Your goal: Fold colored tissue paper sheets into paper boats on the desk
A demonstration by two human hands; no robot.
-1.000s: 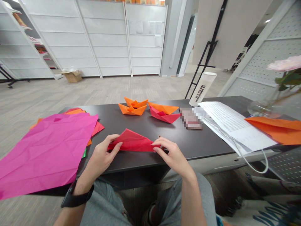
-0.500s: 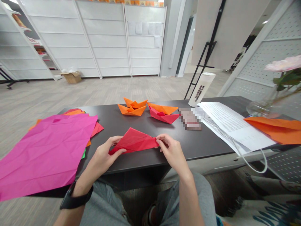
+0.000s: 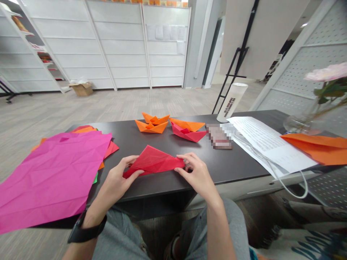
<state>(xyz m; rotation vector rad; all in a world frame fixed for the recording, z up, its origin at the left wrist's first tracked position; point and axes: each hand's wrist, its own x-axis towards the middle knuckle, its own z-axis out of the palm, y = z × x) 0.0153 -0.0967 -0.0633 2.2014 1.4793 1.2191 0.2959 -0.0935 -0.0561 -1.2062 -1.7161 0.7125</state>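
A folded red paper triangle [image 3: 153, 161] is held just above the dark table [image 3: 230, 162], near its front edge. My left hand [image 3: 118, 178] pinches its left corner between thumb and fingers. My right hand [image 3: 196, 173] pinches its right corner, fingers curled over the edge. Both hands are closed on the paper. A black watch sits on my left wrist.
A big pink sheet [image 3: 48, 173] tops a stack of coloured paper at the left. Two orange paper boats [image 3: 151, 122] and a red and orange one [image 3: 187, 130] stand behind. A white cylinder [image 3: 231, 103], printed sheets [image 3: 265, 142], orange paper [image 3: 317, 144] and a vase lie right.
The red triangle has been lifted slightly and tilted, its left corner lower than before. My right hand has shifted a little up and left along the right corner.
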